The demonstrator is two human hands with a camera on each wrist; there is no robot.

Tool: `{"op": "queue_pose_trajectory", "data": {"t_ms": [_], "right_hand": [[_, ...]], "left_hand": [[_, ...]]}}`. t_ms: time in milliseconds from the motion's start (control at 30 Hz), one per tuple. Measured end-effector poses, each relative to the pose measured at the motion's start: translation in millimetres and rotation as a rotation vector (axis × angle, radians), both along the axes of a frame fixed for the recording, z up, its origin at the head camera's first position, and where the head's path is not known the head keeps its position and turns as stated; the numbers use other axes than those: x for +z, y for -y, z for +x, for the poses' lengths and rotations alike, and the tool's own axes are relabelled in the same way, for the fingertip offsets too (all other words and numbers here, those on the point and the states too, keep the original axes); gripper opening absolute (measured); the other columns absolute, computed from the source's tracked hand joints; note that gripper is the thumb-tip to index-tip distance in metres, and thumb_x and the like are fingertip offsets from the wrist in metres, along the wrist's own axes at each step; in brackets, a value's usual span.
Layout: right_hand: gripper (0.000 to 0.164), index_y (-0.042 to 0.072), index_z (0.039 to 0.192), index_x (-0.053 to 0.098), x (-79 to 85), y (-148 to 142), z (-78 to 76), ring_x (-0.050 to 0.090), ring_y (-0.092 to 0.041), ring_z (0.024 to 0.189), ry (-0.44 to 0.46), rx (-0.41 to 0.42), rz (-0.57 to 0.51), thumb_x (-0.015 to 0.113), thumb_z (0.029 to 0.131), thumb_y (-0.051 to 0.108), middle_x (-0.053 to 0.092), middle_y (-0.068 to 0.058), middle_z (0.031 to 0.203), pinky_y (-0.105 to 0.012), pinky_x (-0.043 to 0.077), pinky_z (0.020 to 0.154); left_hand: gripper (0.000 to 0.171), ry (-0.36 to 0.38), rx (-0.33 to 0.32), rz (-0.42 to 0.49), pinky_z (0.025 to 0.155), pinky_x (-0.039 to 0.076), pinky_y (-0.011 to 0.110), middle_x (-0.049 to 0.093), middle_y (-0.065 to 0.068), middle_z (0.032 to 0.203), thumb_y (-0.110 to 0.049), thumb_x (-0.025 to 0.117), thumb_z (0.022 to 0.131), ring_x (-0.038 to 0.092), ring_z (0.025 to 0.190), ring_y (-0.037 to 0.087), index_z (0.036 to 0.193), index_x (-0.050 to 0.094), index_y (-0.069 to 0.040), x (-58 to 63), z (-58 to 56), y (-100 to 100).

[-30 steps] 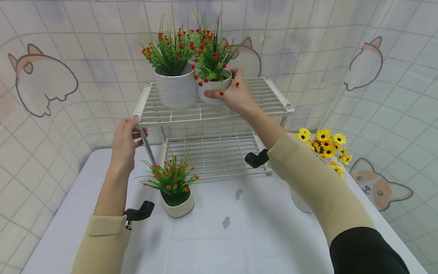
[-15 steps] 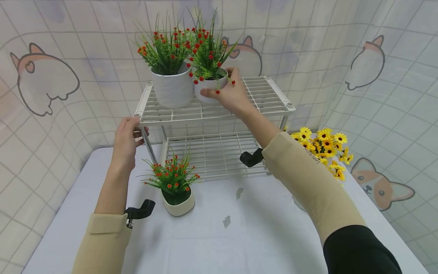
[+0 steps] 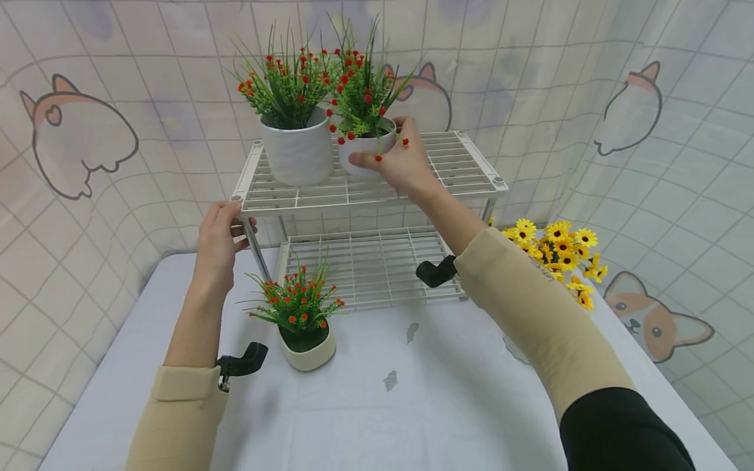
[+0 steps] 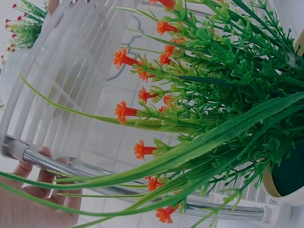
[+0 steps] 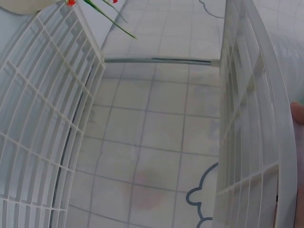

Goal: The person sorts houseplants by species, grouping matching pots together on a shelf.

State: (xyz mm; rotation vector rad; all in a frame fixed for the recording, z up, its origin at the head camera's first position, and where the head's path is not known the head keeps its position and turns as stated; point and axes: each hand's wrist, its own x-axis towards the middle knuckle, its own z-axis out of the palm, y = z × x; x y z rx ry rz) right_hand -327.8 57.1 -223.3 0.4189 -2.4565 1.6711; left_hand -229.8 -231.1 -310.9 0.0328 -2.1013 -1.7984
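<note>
The small round white pot [image 3: 360,146] is near the middle of the upper shelf, upright, its green grassy plant with little red flowers [image 3: 360,98] rising above the rim. My right grip [image 3: 406,160] pinches it, the thumb across the front of its wall and the fingers at its right side; whether the base bears on the wires I cannot tell. Just to its left stands a larger white pot with a wavy-textured wall [image 3: 299,156], and the foliage of the two overlaps.

Both are at the white wire rack [image 3: 483,160], which has two tiers. My left grip [image 3: 216,242] holds its near left corner, fingers curled behind the shiny metal post [image 3: 256,248] under the upper tier. The lower shelf [image 3: 368,268] lies beneath.

Before the rack's left side, a rounded cream pot [image 3: 311,358] stands on the white surface [image 3: 353,425], its orange-red blooms [image 3: 300,304] filling much of my left wrist view. Well apart, at the right, yellow daisy-like flowers with dark centres [image 3: 565,252] show behind my beige right sleeve [image 3: 530,294]. Behind everything hangs a pale grid-patterned wall covering [image 3: 182,131] printed with cartoon dogs.
</note>
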Motion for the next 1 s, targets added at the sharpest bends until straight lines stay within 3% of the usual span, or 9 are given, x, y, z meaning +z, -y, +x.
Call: {"op": "queue_pose_trajectory", "data": {"t_ms": [267, 1000], "right_hand": [[0.097, 0.009, 0.147, 0.032, 0.3, 10.4, -0.9, 0.045, -0.016, 0.127, -0.013, -0.034, 0.051, 0.092, 0.077, 0.041, 0.042, -0.005, 0.146, -0.030, 0.042, 0.101], [0.088, 0.007, 0.140, 0.036, -2.1, 20.6, -2.1, 0.048, -0.017, 0.123, -0.042, -0.026, 0.017, 0.091, 0.078, 0.036, 0.047, -0.006, 0.138, -0.029, 0.043, 0.097]], "left_hand": [[0.028, 0.002, -0.001, 0.015, 0.087, 0.044, 0.037, 0.056, 0.004, 0.108, -0.040, 0.038, 0.110, 0.056, 0.100, 0.016, 0.114, 0.053, -0.017, 0.8, 1.0, -0.9], [0.027, -0.013, 0.005, 0.025, 0.086, 0.044, 0.035, 0.057, 0.004, 0.106, -0.040, 0.040, 0.109, 0.057, 0.099, 0.016, 0.112, 0.055, -0.017, 1.8, 2.1, -2.5]]}}
